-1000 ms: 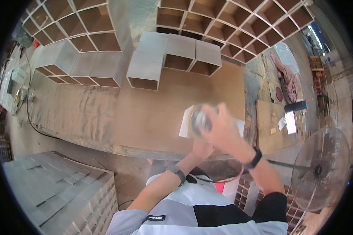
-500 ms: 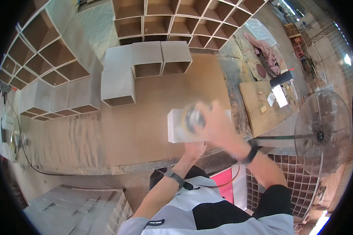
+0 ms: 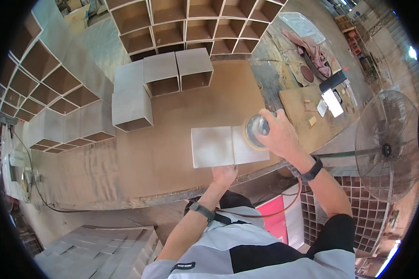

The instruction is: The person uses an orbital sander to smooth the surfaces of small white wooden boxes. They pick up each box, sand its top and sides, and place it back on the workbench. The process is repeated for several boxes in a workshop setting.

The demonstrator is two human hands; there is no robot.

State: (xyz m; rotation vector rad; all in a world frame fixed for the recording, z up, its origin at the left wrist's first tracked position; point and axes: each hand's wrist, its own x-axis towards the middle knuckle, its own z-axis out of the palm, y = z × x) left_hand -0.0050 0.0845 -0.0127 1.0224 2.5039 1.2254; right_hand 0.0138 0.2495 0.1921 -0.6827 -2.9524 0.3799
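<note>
A pale, whitish box (image 3: 212,146) lies near the front edge of the workbench, a seam line running across its upper face. My right hand (image 3: 280,136) is wrapped round a round orbital sander (image 3: 249,129), whose disc rests on the right part of that face. A reddish-brown hose trails from the sander past my right wrist. At the box's near side, my left hand (image 3: 225,174) grips it from below; its fingertips are hidden by the box.
Several similar boxes (image 3: 132,109) stand on the brown bench board (image 3: 172,153) at the back left. Large cubby units (image 3: 167,30) rise behind and to the left. At the right are a wooden board (image 3: 295,104) with a phone, a checked cloth (image 3: 307,46) and a fan (image 3: 386,146).
My right hand and the sander have moved right along the box, uncovering its left part and seam. The whole view has shifted slightly; my left hand stays at the box's near side.
</note>
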